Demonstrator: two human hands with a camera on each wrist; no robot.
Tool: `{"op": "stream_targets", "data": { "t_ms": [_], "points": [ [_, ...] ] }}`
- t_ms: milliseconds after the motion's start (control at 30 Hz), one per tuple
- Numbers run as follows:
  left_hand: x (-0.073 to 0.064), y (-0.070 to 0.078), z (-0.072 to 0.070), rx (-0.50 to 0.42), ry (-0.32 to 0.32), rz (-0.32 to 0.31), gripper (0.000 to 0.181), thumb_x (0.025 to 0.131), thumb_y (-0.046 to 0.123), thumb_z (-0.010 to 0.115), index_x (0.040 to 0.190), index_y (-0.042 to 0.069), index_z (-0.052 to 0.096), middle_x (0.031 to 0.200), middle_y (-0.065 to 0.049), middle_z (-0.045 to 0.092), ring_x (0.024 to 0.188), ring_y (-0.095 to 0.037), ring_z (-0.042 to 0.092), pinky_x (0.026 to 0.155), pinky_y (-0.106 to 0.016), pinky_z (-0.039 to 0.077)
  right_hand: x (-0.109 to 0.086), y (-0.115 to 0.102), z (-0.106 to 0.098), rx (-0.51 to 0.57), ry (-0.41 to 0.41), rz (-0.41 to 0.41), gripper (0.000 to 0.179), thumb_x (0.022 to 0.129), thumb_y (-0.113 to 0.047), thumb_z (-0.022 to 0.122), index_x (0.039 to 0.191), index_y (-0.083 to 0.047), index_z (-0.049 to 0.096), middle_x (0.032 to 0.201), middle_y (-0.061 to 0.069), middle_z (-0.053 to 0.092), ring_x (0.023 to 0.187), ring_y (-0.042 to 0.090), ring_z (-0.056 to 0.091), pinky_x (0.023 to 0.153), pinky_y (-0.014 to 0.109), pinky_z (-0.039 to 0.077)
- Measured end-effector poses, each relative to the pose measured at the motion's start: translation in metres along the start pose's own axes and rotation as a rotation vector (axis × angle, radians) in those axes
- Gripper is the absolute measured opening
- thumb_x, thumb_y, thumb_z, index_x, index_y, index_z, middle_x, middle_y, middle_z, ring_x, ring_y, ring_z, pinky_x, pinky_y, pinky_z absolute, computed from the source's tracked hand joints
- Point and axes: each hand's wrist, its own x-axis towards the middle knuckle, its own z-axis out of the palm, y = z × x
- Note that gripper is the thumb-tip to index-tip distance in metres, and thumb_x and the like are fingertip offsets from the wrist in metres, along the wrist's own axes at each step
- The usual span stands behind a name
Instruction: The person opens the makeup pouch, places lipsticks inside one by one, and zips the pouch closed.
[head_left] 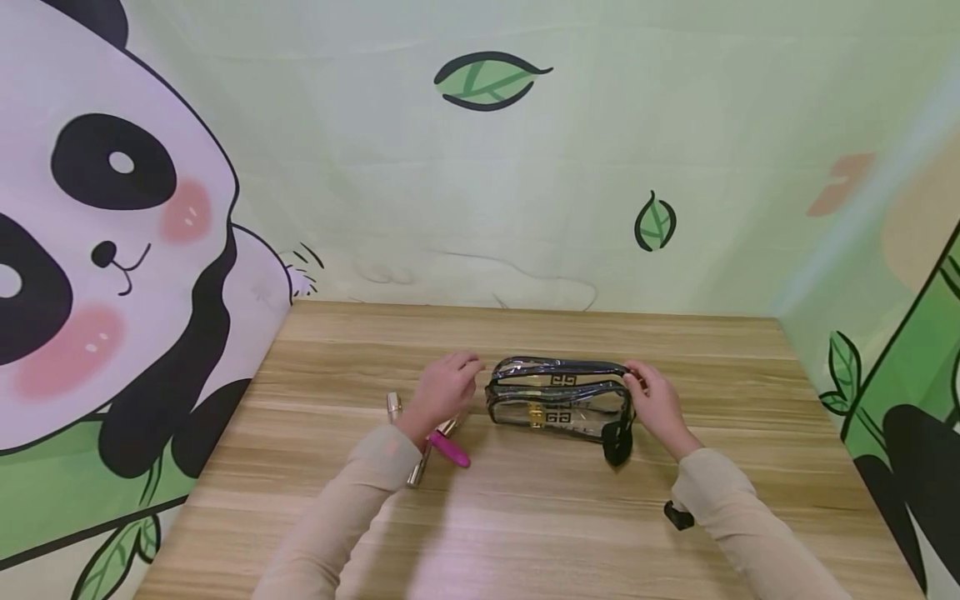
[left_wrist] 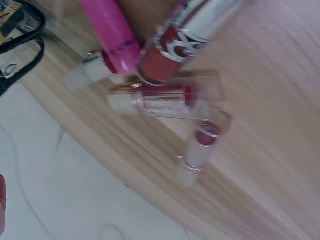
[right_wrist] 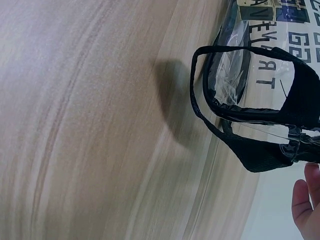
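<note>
A clear cosmetic bag with black trim and black lettering stands on the wooden table. My right hand pinches its upper right corner between thumb and fingers. In the right wrist view, a black strap loop hangs from that end of the bag. My left hand hovers just left of the bag, fingers loosely bent with nothing in them. Beneath the left wrist lie several lip gloss tubes and a bright pink tube. The sleeve and hand partly hide them in the head view.
A gold item shows at the bag's front. Behind the table hangs a pale green backdrop with a panda and leaves, meeting the table's back edge. A small black object shows beside the right sleeve.
</note>
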Motion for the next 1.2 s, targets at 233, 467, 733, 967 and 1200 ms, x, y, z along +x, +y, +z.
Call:
{"op": "stream_targets", "data": {
  "t_ms": [233, 467, 733, 967, 1200],
  "points": [
    [-0.014, -0.014, 0.003, -0.008, -0.015, -0.033, 0.029, 0.075, 0.006, 0.055, 0.102, 0.008, 0.063, 0.103, -0.007, 0.062, 0.089, -0.022, 0.061, 0.075, -0.031, 0.051, 0.000, 0.002, 0.001, -0.005, -0.003, 0.001, 0.024, 0.090, -0.009, 0.048, 0.109, 0.003, 0.055, 0.096, 0.021, 0.059, 0.082, 0.029, 0.056, 0.072, 0.040, 0.047],
    [-0.028, -0.026, 0.004, 0.013, -0.095, -0.068, 0.034, 0.075, 0.006, 0.055, 0.109, 0.009, 0.060, 0.107, -0.007, 0.061, 0.097, -0.021, 0.058, 0.083, -0.032, 0.049, 0.000, 0.002, 0.001, -0.009, -0.008, 0.010, 0.024, 0.090, -0.010, 0.048, 0.109, 0.003, 0.055, 0.097, 0.020, 0.059, 0.083, 0.029, 0.056, 0.073, 0.041, 0.048],
    [-0.044, -0.037, 0.004, -0.001, -0.206, -0.149, 0.036, 0.082, 0.011, 0.051, 0.117, 0.009, 0.055, 0.118, -0.009, 0.057, 0.107, -0.026, 0.054, 0.093, -0.039, 0.043, 0.001, 0.003, 0.001, -0.011, -0.015, 0.012, 0.025, 0.091, -0.011, 0.047, 0.110, 0.003, 0.055, 0.097, 0.020, 0.058, 0.084, 0.029, 0.055, 0.073, 0.041, 0.047],
    [-0.060, -0.047, 0.006, -0.009, -0.259, -0.188, 0.036, 0.085, 0.014, 0.053, 0.121, 0.013, 0.052, 0.124, -0.011, 0.053, 0.110, -0.028, 0.052, 0.095, -0.045, 0.040, 0.000, 0.003, 0.001, -0.018, 0.001, -0.009, 0.024, 0.090, -0.010, 0.047, 0.109, 0.003, 0.055, 0.096, 0.020, 0.059, 0.082, 0.029, 0.055, 0.071, 0.040, 0.048],
    [-0.075, -0.056, 0.008, 0.022, -0.307, -0.190, 0.026, 0.086, 0.021, 0.053, 0.110, 0.013, 0.055, 0.125, -0.012, 0.052, 0.114, -0.032, 0.048, 0.096, -0.049, 0.038, 0.000, 0.002, 0.000, -0.012, -0.005, 0.004, 0.025, 0.090, -0.011, 0.047, 0.110, 0.003, 0.055, 0.097, 0.020, 0.059, 0.083, 0.029, 0.055, 0.072, 0.039, 0.048]
  ]
}}
